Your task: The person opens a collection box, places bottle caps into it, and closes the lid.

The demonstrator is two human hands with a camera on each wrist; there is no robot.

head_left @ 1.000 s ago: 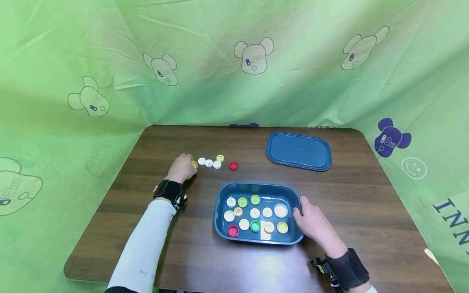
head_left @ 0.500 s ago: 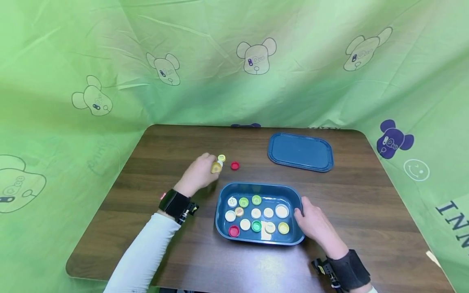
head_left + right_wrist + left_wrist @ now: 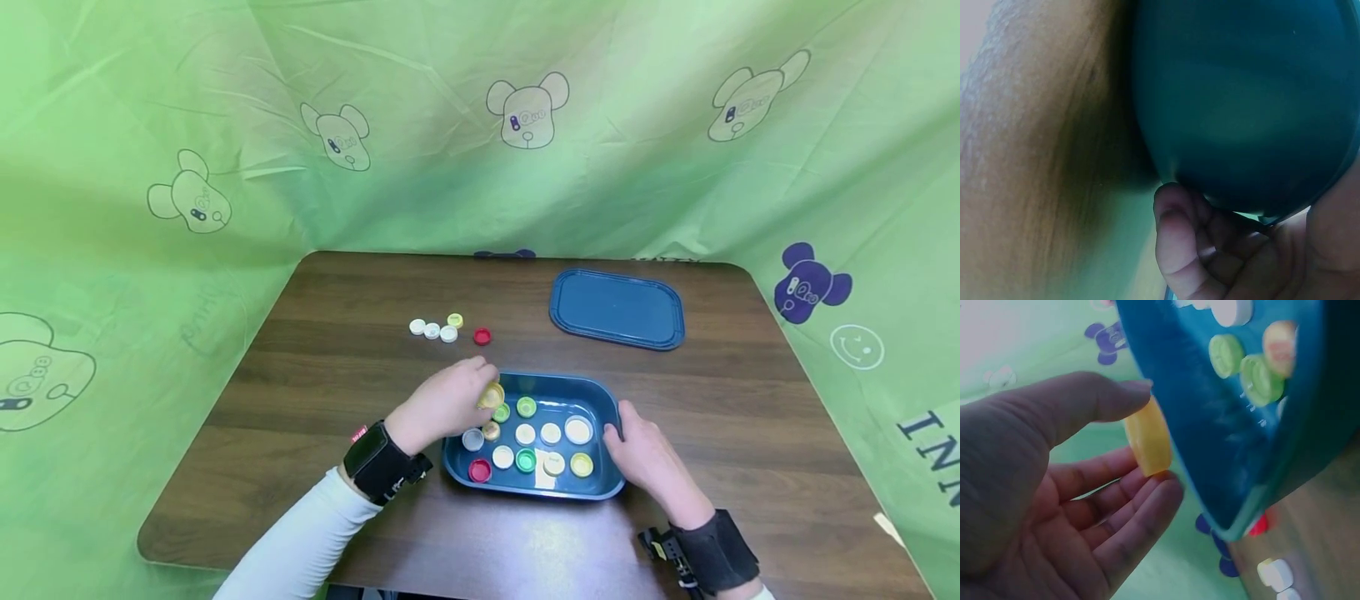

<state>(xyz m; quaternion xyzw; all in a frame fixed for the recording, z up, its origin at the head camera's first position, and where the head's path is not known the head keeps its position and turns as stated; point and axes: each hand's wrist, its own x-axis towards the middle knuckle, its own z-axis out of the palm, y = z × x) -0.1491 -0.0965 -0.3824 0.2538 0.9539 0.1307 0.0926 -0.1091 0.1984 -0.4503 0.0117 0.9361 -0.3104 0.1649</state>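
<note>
Nearest the viewer, two forearms in white sleeves, each wearing a black wrist strap, are reaching over the dark wood-grain tabletop (image 3: 315,467). The right hand (image 3: 645,462) is resting against the right end of the blue tray (image 3: 609,483); in the right wrist view its fingers (image 3: 1175,250) are curling under and around the tray's rounded wall, gripping it. The tray is sitting on the near middle of the tabletop and is holding a loose layer of bottle caps in white, cream, green, yellow-green and red.

The left hand (image 3: 442,404) is hovering over the tray's near-left corner. Its thumb and fingers (image 3: 1147,500) are pinching a yellow bottle cap (image 3: 1147,440); the remaining fingers are lying loosely extended beneath it. In the head view this cap (image 3: 492,396) is sitting just above the tray's left rim, not touching the caps inside.

Farther back, left of centre, a short row of loose caps is lying on the tabletop: three white caps (image 3: 432,331), a pale yellow cap (image 3: 454,320) just behind them, and a red cap (image 3: 482,336) at the right end. Well to the right, the blue tray lid (image 3: 617,308) is lying flat. Behind and around the tabletop, a green cloth (image 3: 480,125) printed with cartoon bears is hanging as a backdrop.
</note>
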